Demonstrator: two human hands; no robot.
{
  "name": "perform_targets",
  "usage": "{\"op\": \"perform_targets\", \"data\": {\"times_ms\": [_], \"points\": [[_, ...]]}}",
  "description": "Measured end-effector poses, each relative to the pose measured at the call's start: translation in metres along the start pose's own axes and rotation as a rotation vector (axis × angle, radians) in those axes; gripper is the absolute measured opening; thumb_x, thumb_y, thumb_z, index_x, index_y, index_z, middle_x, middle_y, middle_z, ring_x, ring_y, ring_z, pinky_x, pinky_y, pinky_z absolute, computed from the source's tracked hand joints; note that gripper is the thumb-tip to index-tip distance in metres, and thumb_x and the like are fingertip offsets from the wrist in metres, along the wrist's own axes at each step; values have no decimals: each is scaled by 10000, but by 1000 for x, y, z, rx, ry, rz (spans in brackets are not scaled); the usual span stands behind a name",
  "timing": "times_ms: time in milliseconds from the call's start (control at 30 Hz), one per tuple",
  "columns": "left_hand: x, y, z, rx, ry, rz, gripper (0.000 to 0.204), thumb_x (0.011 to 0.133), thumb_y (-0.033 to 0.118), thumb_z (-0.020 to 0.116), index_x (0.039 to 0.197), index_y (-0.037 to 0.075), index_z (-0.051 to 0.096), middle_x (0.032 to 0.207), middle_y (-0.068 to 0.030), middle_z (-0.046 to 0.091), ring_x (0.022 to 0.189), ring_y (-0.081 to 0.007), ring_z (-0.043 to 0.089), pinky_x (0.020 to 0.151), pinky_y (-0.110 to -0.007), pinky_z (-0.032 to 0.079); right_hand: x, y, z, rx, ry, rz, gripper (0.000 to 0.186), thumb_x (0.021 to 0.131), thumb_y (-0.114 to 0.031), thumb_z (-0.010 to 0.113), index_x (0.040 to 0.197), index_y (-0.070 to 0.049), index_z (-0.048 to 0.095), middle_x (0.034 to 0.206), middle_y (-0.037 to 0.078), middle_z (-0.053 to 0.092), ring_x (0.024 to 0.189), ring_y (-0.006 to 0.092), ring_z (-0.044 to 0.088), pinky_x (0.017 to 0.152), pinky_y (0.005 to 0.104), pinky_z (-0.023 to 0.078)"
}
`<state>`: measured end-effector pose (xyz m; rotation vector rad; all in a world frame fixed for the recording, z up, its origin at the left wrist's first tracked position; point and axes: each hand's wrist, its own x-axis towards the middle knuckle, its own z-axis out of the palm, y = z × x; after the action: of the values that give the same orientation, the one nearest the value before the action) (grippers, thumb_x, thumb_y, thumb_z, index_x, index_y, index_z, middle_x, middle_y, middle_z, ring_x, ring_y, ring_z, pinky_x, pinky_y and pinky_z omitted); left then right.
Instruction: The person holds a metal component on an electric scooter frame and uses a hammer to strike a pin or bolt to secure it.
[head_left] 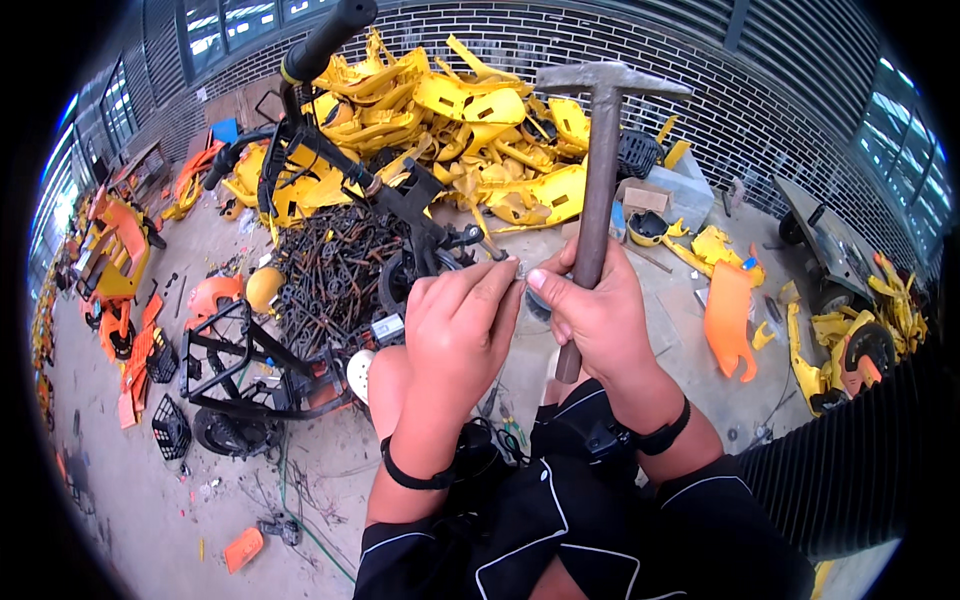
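Observation:
In front of my body, my right hand [608,318] is wrapped round the handle of a hammer [601,165]. The hammer stands nearly upright, its metal head at the top and the handle's end showing below my fist. My left hand [455,325] is closed in a pinch right beside my right thumb. A tiny bit of something shows at those fingertips, too small to name. Just beyond my left hand rises a stripped black scooter frame [405,205] with a handlebar and grip. Its lower frame and wheel reach left of my knees.
A tall heap of yellow plastic panels [470,110] lies against the brick wall. Dark metal parts [330,265] are piled in front of it. Orange panels [728,315] and a flat cart [825,235] stand to the right. Black baskets [171,428] and a green cord [310,535] lie left.

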<state>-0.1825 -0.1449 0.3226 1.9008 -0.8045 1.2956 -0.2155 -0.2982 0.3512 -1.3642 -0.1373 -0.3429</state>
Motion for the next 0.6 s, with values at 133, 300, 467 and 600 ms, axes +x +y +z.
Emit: {"op": "perform_targets", "data": {"times_ms": [133, 300, 467, 600], "points": [[4, -10, 8, 5, -46, 14, 303, 789, 78, 817, 1079, 63, 731, 942, -42, 709, 780, -214, 654, 734, -331, 467, 16, 5, -4, -1, -18, 18, 309, 884, 7, 750, 1027, -47, 482, 839, 54, 646, 505, 60, 528, 406, 231, 415], [7, -21, 31, -47, -82, -26, 286, 799, -4, 781, 1077, 45, 736, 964, -100, 732, 825, -273, 671, 747, -359, 516, 38, 11, -12, -71, 23, 53, 334, 864, 35, 756, 1021, -52, 475, 833, 79, 655, 497, 70, 517, 413, 225, 403], [0, -31, 42, -72, -124, -54, 280, 789, -10, 784, 1060, 50, 738, 958, -93, 732, 822, -267, 668, 736, -353, 510, 48, 28, -20, -146, 17, 31, 350, 848, 47, 766, 1031, -44, 482, 841, 85, 668, 552, 76, 535, 473, 226, 422], [-15, -38, 38, -7, -127, -68, 334, 751, -9, 768, 1074, 71, 731, 941, -50, 704, 829, -234, 658, 747, -361, 493, 48, 35, -15, -175, -41, 85, 344, 852, 44, 769, 1081, -15, 519, 884, 39, 644, 815, 91, 619, 738, 256, 530]]}}
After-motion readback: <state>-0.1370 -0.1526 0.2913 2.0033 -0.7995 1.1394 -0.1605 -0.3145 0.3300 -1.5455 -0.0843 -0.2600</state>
